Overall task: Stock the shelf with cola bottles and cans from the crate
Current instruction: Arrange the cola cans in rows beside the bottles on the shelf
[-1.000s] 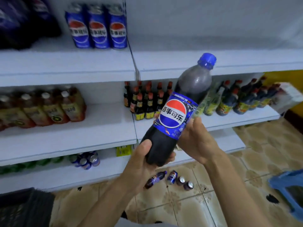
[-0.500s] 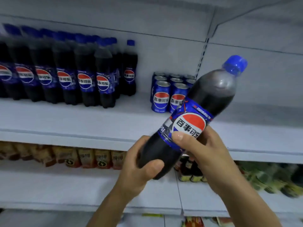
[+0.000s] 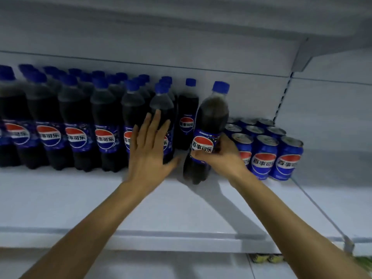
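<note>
Your white shelf [image 3: 60, 202] fills the view, its board running from 9 o'clock to 3 o'clock with a bare front strip nearest you. A row of cola bottles [image 3: 80, 125] with blue caps stands several deep along the back, from the 9 o'clock edge to just past the middle, labels facing you. At 3 o'clock of the centre sits a block of blue cola cans [image 3: 263, 150], upright and packed together, three rows deep.

Between the bottles and the cans your right hand [image 3: 219, 156] holds one bottle [image 3: 211, 117] by its label band, fingers [image 3: 198, 153] wrapped closed around it. That bottle tilts a little, cap leaning toward 1 o'clock, with its base at or just above the shelf board; you cannot tell from here whether it rests fully. It stands just beside the cans on one side, and behind it at 11 o'clock a single bottle [image 3: 186, 115] stands against the back wall.

Your left hand [image 3: 150, 152] is open and flat, fingers spread and pointing to 12 o'clock, palm pressed against the front of the last bottles in the row, thumb stretched toward the held bottle but apart from it.
</note>
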A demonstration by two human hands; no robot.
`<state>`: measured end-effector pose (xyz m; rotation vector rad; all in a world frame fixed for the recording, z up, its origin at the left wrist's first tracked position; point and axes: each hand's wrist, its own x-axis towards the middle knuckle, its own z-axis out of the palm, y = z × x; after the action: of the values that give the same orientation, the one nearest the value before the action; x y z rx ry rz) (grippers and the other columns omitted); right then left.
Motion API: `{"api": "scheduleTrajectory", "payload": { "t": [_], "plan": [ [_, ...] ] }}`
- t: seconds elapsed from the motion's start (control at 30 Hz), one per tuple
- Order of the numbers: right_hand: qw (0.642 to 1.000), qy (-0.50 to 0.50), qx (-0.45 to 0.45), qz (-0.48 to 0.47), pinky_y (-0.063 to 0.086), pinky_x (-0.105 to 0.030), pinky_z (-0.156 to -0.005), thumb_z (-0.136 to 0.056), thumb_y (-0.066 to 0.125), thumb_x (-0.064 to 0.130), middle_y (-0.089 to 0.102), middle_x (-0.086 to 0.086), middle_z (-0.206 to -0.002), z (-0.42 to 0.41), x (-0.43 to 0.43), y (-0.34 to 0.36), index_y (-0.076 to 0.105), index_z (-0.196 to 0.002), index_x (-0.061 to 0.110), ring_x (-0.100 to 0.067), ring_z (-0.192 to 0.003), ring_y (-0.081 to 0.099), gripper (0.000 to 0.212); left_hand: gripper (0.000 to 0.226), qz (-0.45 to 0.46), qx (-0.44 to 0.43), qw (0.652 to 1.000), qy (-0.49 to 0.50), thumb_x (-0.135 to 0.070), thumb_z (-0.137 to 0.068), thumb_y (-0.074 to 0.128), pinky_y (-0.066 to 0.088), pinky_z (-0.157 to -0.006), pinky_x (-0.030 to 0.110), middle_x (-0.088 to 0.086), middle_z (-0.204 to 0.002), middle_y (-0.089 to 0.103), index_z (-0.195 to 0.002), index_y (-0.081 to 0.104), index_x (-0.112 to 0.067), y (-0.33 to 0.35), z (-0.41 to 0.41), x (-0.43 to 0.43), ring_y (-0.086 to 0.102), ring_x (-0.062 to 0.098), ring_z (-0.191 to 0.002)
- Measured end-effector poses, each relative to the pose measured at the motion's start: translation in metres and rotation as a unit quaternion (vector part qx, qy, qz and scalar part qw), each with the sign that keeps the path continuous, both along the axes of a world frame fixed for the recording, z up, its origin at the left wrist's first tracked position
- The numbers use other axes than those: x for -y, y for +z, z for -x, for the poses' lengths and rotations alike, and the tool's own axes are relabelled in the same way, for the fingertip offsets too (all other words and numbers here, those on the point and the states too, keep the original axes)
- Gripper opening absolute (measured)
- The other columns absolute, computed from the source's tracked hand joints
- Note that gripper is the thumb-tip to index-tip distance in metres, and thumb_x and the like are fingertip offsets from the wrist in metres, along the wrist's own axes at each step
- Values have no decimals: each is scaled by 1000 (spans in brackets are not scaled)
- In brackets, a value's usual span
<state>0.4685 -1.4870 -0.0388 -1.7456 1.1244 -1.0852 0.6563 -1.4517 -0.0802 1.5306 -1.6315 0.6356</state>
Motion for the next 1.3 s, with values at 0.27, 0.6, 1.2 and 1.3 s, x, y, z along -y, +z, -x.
{"api": "scheduleTrajectory", "payload": {
  "t": [0.27,0.6,1.2,1.3],
  "plan": [
    [1000,-22,12,5,51,-18,-75,-64,86,3,56,7,-94,-48,59,-13,41,-107,15,-15,-95,63,63,75,90,97,991,34,-39,-79,67,13,-118,48,13,-153,21,-142,34,-15,-13,-16,25,20,33,-143],
    [998,32,-15,47,51,-11,-70,-70,79,-3,55,6,-98,-57,91,-22,42,-118,7,-4,-88,58,61,75,96,85,991,42,-31,-78,71,15,-117,50,13,-153,21,-142,34,-18,-14,-11,28,21,34,-143],
    [994,-58,-69,54,54,-44,-85,-62,82,38,62,11,-111,-56,78,-72,44,-115,29,-12,-101,62,66,69,111,73,990,47,-33,-78,68,15,-117,47,12,-152,23,-139,38,-20,-10,-9,28,23,33,-141],
    [994,-56,-70,55,54,-44,-85,-58,77,47,62,11,-113,-56,78,-75,43,-114,32,-12,-101,62,67,66,117,60,991,37,-35,-79,67,13,-118,46,12,-152,25,-137,40,-19,-10,-8,27,25,34,-141]
  ]
}}
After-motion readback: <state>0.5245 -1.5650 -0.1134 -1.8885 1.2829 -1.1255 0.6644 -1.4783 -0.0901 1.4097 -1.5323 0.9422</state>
